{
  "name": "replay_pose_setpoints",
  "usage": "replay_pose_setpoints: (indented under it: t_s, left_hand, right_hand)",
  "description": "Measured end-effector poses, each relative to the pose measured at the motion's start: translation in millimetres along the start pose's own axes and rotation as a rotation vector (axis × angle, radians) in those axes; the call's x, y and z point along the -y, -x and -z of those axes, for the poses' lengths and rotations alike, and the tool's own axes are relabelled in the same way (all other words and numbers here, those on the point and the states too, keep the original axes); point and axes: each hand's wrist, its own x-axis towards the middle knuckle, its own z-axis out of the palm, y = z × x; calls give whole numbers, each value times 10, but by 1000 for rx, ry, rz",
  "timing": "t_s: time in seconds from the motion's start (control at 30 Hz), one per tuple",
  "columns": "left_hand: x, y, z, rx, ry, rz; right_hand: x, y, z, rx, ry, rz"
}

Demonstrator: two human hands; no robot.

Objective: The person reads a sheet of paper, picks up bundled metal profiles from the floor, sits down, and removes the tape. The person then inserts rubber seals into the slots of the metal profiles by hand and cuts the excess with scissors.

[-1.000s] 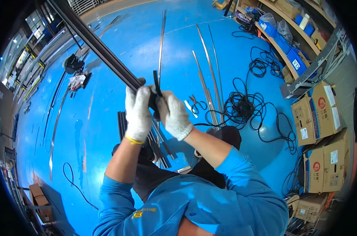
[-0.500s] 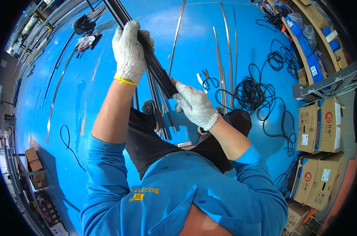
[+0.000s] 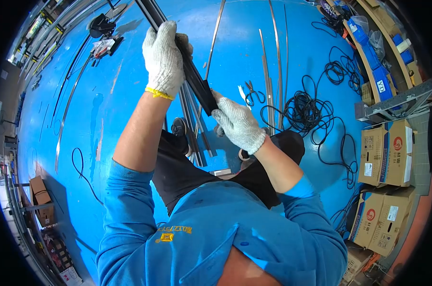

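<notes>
A long dark profile (image 3: 193,76) runs from the top of the view down to its near end between my hands. My left hand (image 3: 164,59), in a white knit glove with a yellow cuff, is wrapped round it. At the near end my right hand (image 3: 237,125), gloved too, has its fingers against the profile; the fingertips are partly hidden behind it. Below, more metal strips (image 3: 205,140) lie on the floor between my feet. Scissors (image 3: 255,94) rest on the floor to the right, beside a small white piece (image 3: 243,93).
Black cable (image 3: 305,112) lies coiled on the floor at the right. Long thin strips (image 3: 276,57) stretch away ahead. Cardboard boxes (image 3: 372,155) and a shelf with blue bins (image 3: 381,81) stand at the right edge. A cutting machine (image 3: 103,45) is at the upper left.
The view has tilted down and turned. My hands have moved apart along the profile, my left hand further up it, my right at its end. The black strip that stood up between them no longer shows.
</notes>
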Motion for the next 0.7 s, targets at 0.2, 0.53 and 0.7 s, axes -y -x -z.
replay_pose_setpoints:
  t_s: [0.2,0.53,0.7]
  left_hand:
    - [119,-17,26,23,3,-14]
    - [160,-31,-18,-49,107,-20]
    - [252,-19,-25,-23,146,-4]
  right_hand:
    - [-186,-14,-77,8,-150,-111]
    - [-237,-106,-17,40,-154,-87]
    - [-161,-185,21,123,-519,-512]
